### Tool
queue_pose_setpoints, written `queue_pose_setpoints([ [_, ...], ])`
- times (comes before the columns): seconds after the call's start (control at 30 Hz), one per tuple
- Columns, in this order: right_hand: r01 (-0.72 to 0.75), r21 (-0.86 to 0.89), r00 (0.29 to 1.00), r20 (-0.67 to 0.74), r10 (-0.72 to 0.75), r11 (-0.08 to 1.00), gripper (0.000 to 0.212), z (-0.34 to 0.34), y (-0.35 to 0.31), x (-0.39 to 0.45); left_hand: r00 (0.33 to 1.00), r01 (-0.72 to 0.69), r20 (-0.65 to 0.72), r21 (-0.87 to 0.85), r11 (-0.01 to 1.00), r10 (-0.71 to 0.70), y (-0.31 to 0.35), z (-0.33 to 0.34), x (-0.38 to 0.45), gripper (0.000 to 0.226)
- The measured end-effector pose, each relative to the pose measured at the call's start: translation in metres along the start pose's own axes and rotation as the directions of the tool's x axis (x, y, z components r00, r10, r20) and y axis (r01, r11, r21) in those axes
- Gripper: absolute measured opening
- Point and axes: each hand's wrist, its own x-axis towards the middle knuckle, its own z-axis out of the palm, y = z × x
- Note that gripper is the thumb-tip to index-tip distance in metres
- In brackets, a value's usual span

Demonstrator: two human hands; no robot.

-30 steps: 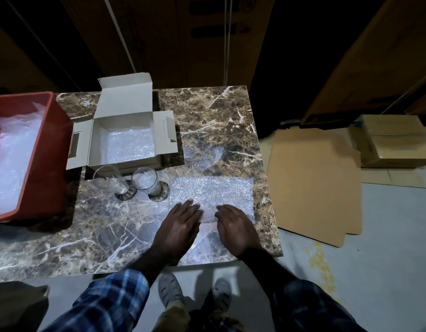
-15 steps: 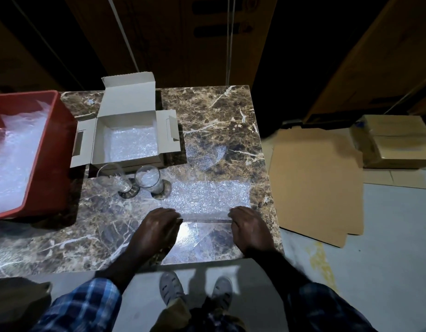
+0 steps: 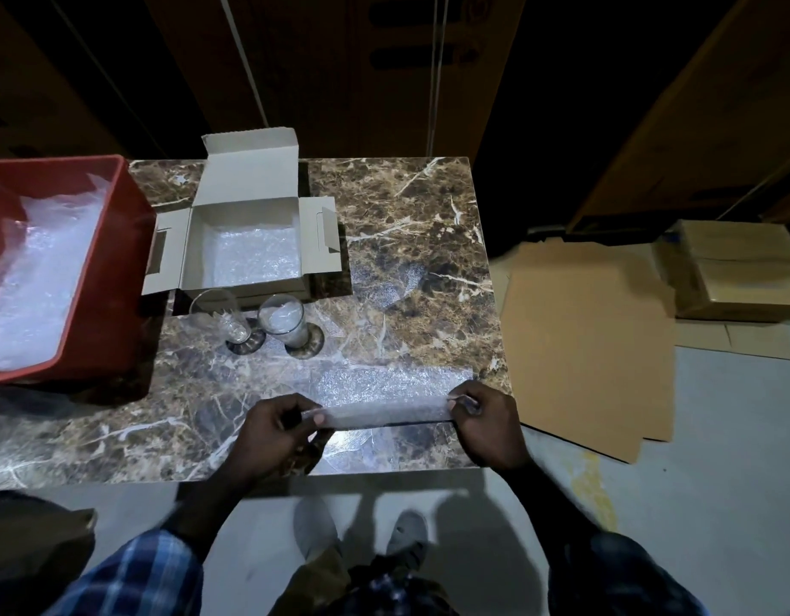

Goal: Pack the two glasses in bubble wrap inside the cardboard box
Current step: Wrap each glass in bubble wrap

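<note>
Head view: a clear bubble wrap sheet (image 3: pixel 384 393) is gripped at the near edge of the brown marble-pattern table (image 3: pixel 406 224), its near edge lifted and stretched between both hands. The left end is pinched by the left hand (image 3: pixel 275 433), fingers curled round it; the right end is pinched by the right hand (image 3: pixel 486 420). The far part of the sheet is seen lying flat on the tabletop. Two clear footed glasses (image 3: pixel 268 324) are stood upright side by side, just in front of the open grey cardboard box (image 3: pixel 246 246); the right glass is seen with something white inside. The box floor is lined with bubble wrap. A red plastic bin (image 3: pixel 113 269) holding more wrap is placed left of the box. Flattened brown cardboard sheets (image 3: pixel 584 340) are seen on the floor, right of the table.
</note>
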Motion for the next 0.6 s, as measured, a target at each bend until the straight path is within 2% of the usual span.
queue_pose_setpoints([
  [0.07, -0.027, 0.001, 1.000, -0.002, 0.027, 1.000, 0.013, -0.002, -0.001, 0.004, 0.995, 0.067, -0.065, -0.116, 0.991, -0.075, 0.002, 0.009, 0.002, 0.019],
  [0.13, -0.012, -0.027, 1.000, -0.017, 0.012, 1.000, 0.010, -0.002, -0.003, 0.007, 0.988, 0.074, -0.126, -0.142, 0.987, -0.092, 0.004, 0.015, 0.008, 0.019],
  [0.2, -0.041, -0.048, 0.999, -0.013, 0.040, 0.998, 0.009, -0.002, -0.004, 0.010, 0.977, 0.045, -0.208, 0.018, 0.999, -0.040, -0.001, 0.017, 0.019, 0.016],
  [0.27, -0.092, -0.044, 0.996, -0.009, 0.092, 0.995, 0.012, -0.002, -0.006, 0.013, 0.967, 0.025, -0.250, 0.266, 0.964, 0.044, -0.009, 0.015, 0.032, 0.019],
  [0.3, -0.105, -0.044, 0.994, -0.012, 0.105, 0.994, 0.017, -0.002, -0.008, 0.014, 0.961, 0.025, -0.268, 0.333, 0.943, 0.069, -0.011, 0.015, 0.037, 0.019],
  [0.37, -0.121, -0.063, 0.993, -0.023, 0.120, 0.991, 0.021, -0.003, -0.012, 0.016, 0.953, 0.019, -0.287, 0.374, 0.927, 0.096, -0.014, 0.018, 0.042, 0.015],
  [0.47, -0.158, -0.138, 0.987, -0.038, 0.155, 0.978, 0.009, -0.001, -0.015, 0.023, 0.945, 0.023, -0.303, 0.440, 0.898, 0.125, -0.014, 0.024, 0.044, 0.013],
  [0.6, -0.196, -0.256, 0.980, -0.031, 0.194, 0.947, 0.012, 0.002, -0.014, 0.030, 0.926, 0.006, -0.320, 0.542, 0.840, 0.200, -0.020, 0.024, 0.047, 0.015],
])
